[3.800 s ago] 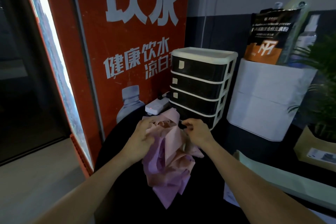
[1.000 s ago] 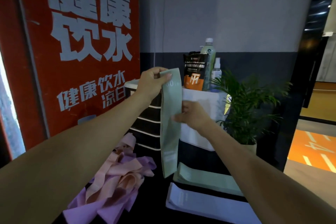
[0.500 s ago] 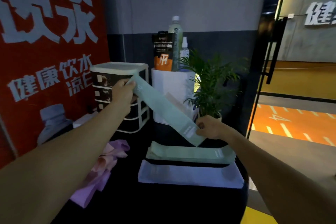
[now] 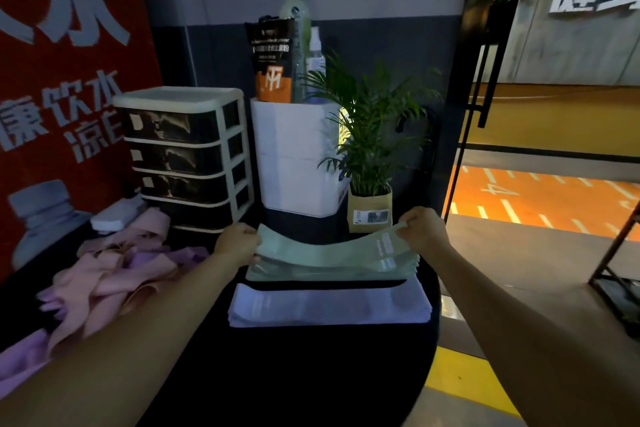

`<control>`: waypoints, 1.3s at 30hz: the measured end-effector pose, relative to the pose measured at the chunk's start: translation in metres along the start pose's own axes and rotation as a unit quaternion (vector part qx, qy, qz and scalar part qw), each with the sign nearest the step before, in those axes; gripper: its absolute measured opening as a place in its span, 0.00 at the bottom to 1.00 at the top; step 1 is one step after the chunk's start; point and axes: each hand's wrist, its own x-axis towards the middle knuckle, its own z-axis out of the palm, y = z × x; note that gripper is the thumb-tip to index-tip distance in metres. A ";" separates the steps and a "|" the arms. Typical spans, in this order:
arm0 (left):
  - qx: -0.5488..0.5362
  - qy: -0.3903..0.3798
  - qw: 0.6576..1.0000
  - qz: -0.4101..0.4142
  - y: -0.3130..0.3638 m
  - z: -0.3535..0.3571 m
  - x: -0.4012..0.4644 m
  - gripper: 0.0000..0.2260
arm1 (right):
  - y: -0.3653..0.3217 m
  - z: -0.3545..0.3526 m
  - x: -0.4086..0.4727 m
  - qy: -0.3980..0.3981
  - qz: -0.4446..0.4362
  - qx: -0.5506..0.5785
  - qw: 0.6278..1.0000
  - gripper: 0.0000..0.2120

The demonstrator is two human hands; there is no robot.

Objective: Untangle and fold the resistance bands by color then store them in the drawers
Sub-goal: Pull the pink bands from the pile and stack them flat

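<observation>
Head view looked down on a dark round table [image 4: 311, 374] beside a red poster wall [image 4: 69, 80]. The left hand [image 4: 235, 243] and right hand [image 4: 424, 230] each pinched one end of a green band [image 4: 322, 255], both grips clenched on it, just above a green stack [image 4: 329, 272]. A white stack [image 4: 329, 310] lay nearer. Tangled pink and purple bands [image 4: 114, 274] sat left, before the drawers [image 4: 187, 156]. A potted plant [image 4: 370, 135] stood behind; an orange floor [image 4: 554, 191] showed beyond.

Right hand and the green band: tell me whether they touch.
Touching. The head view shows the right hand pinching one end of the green band, its fingers curled over the edge.
</observation>
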 end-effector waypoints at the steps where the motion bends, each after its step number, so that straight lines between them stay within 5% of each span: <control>1: 0.054 0.000 0.998 0.013 -0.006 0.001 0.002 0.08 | 0.003 0.003 0.000 0.003 -0.004 -0.017 1.000 0.09; 8: 0.236 0.035 0.968 0.084 -0.010 0.000 -0.004 0.03 | 0.017 0.017 -0.003 0.011 -0.028 -0.099 0.995 0.07; 22: 0.127 0.022 0.991 0.019 -0.020 -0.010 0.002 0.08 | 0.018 0.027 -0.014 0.042 -0.067 -0.129 0.988 0.12; 31: 0.182 -0.003 0.979 0.095 -0.024 -0.010 0.004 0.11 | 0.001 0.030 -0.023 0.024 -0.124 -0.251 0.960 0.17; 34: 0.218 -0.064 0.961 0.160 -0.022 -0.020 0.007 0.25 | -0.023 0.038 -0.027 -0.033 -0.187 -0.248 0.950 0.22; 39: 0.337 -0.183 0.898 0.217 -0.014 -0.024 0.007 0.36 | -0.051 0.066 -0.032 -0.280 -0.201 -0.206 0.916 0.38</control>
